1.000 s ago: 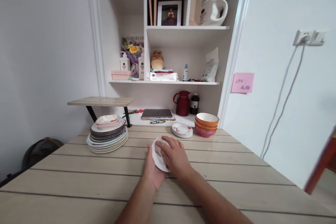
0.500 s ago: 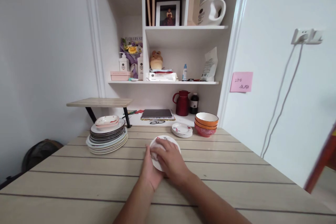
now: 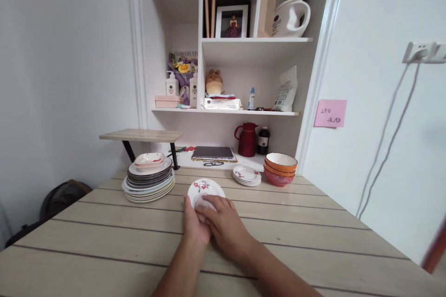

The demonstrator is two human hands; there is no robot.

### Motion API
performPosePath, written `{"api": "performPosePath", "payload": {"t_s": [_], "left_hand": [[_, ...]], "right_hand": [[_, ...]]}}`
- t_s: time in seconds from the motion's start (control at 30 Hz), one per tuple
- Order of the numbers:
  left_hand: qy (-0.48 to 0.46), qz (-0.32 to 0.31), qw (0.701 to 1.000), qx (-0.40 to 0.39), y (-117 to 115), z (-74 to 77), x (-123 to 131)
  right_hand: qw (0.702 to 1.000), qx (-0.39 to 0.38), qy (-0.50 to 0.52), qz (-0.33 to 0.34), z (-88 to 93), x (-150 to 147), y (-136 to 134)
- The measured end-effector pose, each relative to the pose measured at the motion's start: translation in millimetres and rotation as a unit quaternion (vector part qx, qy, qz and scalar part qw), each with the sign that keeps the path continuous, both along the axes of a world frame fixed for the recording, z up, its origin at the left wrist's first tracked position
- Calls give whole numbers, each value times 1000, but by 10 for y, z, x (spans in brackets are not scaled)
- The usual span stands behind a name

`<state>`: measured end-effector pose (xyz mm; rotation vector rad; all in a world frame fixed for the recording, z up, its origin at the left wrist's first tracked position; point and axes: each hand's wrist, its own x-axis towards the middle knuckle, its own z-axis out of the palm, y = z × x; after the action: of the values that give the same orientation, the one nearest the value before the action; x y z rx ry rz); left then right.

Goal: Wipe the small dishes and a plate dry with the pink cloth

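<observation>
My left hand [image 3: 193, 226] grips the near rim of a small white plate with red flowers [image 3: 206, 188], held tilted just above the wooden table [image 3: 104, 236]. My right hand [image 3: 223, 222] presses a small white cloth [image 3: 202, 203] against the plate's face with curled fingers. The far half of the plate shows; the near half is hidden under my hands.
A tall stack of plates with a pink dish on top [image 3: 149, 177] stands at the back left. Small flowered plates [image 3: 246, 175] and stacked orange bowls [image 3: 280, 168] sit at the back right. Behind are a shelf unit [image 3: 226, 74], a red jug [image 3: 247, 139] and a small bench [image 3: 141, 136].
The cloth and my right hand slid from the plate's far part down to its near edge, uncovering the flower pattern. The camera shifted a little to the left.
</observation>
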<state>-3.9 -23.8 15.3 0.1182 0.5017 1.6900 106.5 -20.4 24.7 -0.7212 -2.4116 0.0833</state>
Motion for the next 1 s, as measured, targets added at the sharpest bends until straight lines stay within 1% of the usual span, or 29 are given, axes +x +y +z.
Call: {"api": "performPosePath", "payload": {"t_s": [0.07,0.17,0.23,0.3,0.37,0.43,0.53,0.6,0.67,0.7,0.77,0.83,0.9,1.0], "left_hand": [[7,-51,999,-5,-22,-15,101],[13,-114,993,-13,-39,-35,272],[14,-129,991,-14,-39,-36,336],[12,-122,992,-12,-34,-23,331],[5,-93,996,-6,-27,1,262],[-2,-50,999,4,-16,26,150],[-10,15,1000,9,-3,47,-10],[-11,27,1000,1,-7,46,-52],[-7,-2,1000,-7,-22,34,-13],[-5,-29,1000,-10,-32,25,34],[-1,-88,996,-15,-51,6,162],[0,-119,993,-21,-62,-8,289],[0,-125,992,-22,-62,-12,365],[-4,-96,995,-15,-42,2,332]], "right_hand": [[1000,9,9,-23,14,19,42],[995,28,21,-98,11,149,222],[989,32,28,-139,-2,257,351],[987,27,32,-158,-19,327,427],[989,18,28,-143,-34,332,424],[995,10,17,-102,-37,276,345],[1000,-2,7,-28,-16,143,150],[1000,-8,9,17,7,69,41],[999,-7,17,35,24,36,-2],[999,-4,22,28,29,39,8],[999,2,32,-15,33,86,84],[997,6,36,-71,31,171,203],[992,5,37,-117,28,262,315],[988,-3,33,-154,15,324,392]]}}
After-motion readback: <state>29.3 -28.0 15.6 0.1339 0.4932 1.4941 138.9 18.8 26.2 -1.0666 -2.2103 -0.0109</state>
